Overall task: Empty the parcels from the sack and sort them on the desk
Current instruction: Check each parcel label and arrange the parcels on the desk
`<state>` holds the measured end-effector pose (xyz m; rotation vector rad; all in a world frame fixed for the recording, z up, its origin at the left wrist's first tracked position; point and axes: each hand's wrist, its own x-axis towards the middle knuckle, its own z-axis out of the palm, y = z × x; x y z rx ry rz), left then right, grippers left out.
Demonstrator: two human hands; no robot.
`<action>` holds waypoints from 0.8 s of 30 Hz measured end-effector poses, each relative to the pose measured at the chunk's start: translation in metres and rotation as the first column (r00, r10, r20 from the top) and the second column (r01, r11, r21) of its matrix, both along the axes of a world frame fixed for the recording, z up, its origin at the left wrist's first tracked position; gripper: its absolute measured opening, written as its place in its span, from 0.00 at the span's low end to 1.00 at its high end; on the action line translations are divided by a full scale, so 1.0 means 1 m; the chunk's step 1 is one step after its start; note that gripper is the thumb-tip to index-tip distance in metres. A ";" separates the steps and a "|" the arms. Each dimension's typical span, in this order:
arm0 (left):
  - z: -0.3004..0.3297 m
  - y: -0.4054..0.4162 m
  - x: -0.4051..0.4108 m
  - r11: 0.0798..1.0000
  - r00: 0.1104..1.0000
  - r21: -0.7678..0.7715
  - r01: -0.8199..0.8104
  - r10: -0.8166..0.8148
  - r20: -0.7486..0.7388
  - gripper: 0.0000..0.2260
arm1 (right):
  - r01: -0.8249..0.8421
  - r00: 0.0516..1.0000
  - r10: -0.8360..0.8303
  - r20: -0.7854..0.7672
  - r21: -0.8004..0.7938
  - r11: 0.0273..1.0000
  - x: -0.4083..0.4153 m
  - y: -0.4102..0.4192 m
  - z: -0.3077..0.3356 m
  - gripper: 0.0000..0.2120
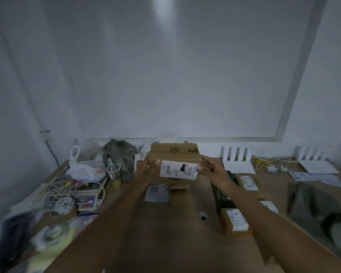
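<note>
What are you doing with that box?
A person holds a brown cardboard parcel up over the desk, left hand on one side, right hand on the other, its white label facing them. Other labelled parcels already lie to the right, beside a grey sack.

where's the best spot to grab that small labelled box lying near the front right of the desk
Take the small labelled box by its two long side edges, coming straight down from above. It lies flat on the desk with its label up, and bare desk shows along its left side, so fingers likely fit there.
</note>
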<state>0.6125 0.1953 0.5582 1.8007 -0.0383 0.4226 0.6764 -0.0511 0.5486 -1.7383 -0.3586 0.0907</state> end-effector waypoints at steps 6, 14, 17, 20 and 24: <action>-0.001 -0.037 -0.031 0.991 0.991 -0.018 -0.133 0.132 -0.030 0.14 | 0.023 0.998 -0.021 0.051 -0.048 0.999 -0.013 -0.029 0.002 0.22; -0.004 -0.052 -0.057 0.986 0.990 -0.129 -0.107 0.094 -0.108 0.11 | -0.040 0.995 0.047 -0.091 0.074 0.996 -0.039 -0.049 0.009 0.26; -0.007 -0.045 -0.060 0.978 0.989 -0.196 -0.078 0.051 -0.138 0.14 | -0.117 0.984 0.125 -0.125 0.065 0.991 -0.050 -0.045 0.011 0.34; -0.006 -0.036 -0.060 0.966 0.986 -0.252 -0.058 0.016 -0.166 0.18 | -0.122 0.984 0.127 -0.128 0.042 0.992 -0.062 -0.039 0.015 0.31; -0.014 -0.022 -0.061 0.958 0.961 -0.288 -0.001 -0.079 -0.266 0.30 | -0.066 0.989 0.071 -0.128 0.043 0.997 -0.078 -0.032 0.019 0.24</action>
